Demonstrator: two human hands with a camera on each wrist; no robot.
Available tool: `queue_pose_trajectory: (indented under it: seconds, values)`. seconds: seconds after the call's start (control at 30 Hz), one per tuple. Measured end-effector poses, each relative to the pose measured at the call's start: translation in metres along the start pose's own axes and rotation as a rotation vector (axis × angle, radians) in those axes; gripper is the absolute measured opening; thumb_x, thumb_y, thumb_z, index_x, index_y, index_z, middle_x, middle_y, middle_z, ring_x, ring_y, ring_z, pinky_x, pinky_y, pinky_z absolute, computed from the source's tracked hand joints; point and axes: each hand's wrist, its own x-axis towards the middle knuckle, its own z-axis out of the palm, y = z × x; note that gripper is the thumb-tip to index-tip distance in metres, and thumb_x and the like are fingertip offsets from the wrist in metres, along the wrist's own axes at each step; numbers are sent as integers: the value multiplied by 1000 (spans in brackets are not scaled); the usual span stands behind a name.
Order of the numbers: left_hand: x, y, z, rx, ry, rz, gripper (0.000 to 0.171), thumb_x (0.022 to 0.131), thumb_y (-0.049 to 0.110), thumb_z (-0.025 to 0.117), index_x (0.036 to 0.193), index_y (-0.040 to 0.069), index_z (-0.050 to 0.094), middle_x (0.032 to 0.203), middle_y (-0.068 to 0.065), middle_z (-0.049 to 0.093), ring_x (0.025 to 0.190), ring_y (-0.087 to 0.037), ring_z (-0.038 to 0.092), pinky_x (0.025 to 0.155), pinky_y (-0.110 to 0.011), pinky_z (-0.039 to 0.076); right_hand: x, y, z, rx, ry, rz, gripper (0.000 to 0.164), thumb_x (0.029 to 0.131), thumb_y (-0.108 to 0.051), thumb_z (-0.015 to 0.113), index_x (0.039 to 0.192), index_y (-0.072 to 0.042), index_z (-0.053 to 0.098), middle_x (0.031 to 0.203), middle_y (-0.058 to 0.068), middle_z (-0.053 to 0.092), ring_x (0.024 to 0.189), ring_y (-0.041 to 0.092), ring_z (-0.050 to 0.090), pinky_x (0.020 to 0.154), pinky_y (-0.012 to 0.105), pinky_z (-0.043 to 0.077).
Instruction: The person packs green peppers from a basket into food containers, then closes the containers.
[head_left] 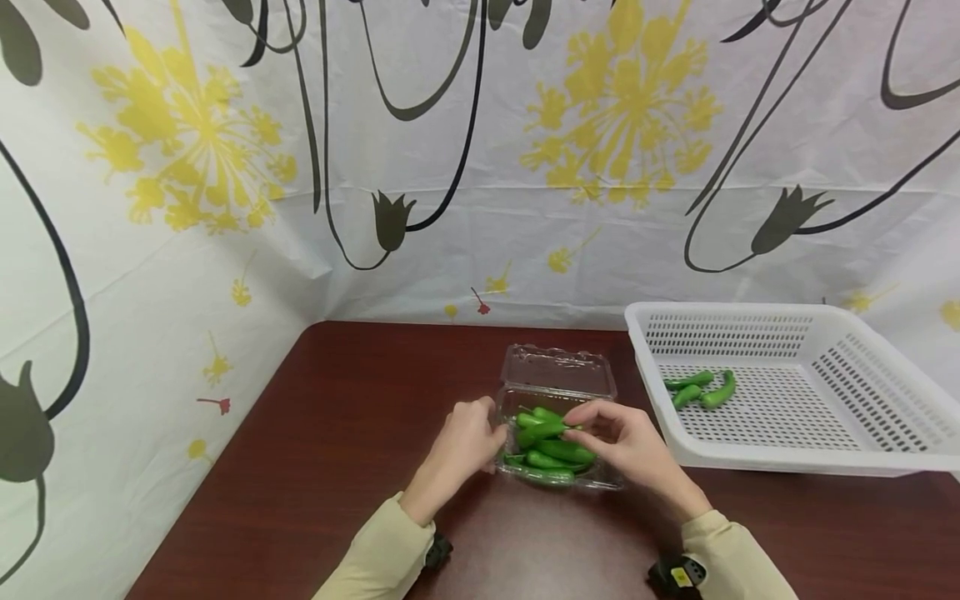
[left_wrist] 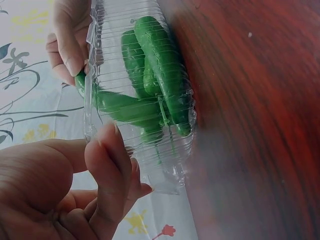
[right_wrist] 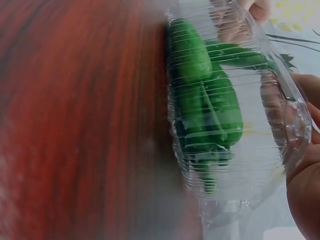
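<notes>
A clear plastic clamshell box point(head_left: 558, 372) stands on the table with its lid folded back. Several green peppers point(head_left: 564, 452) lie in it, seen through the ribbed wall in both wrist views. At the box's left side, my left hand point(head_left: 467, 437) grips the rim with curled fingers and thumb. My right hand point(head_left: 628, 442) reaches over the right side, thumb and forefinger pinching one end of a green pepper point(head_left: 540, 434). That pepper lies slantwise above the others, its end beside the rim in the left wrist view. The right fingertips are partly hidden in the right wrist view.
A white perforated plastic basket point(head_left: 795, 461) stands to the right of the box, with several green peppers point(head_left: 718, 392) in its left part. The dark red wooden table point(head_left: 360, 400) meets a patterned white cloth point(head_left: 442, 275) at the back and left.
</notes>
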Motion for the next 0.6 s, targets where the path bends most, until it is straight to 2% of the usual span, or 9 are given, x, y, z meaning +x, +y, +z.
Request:
queue_pose_trajectory:
  seconds: [0.37, 0.6]
  values:
    - [1, 0, 1, -9, 1, -4, 23, 93, 4, 68, 111, -8, 62, 58, -3, 56, 36, -7, 57, 38, -25, 49, 0, -1, 2, -65, -12, 46, 19, 85, 6, 76, 100, -5, 72, 98, 10, 72, 81, 11, 71, 70, 26, 59]
    - [0, -1, 1, -18, 5, 3, 22, 92, 3, 68, 110, -9, 62, 58, -3, 56, 36, -8, 57, 38, -25, 49, -1, 0, 4, -125, -25, 28, 19, 85, 5, 77, 100, -5, 71, 93, 4, 73, 77, 12, 71, 67, 26, 58]
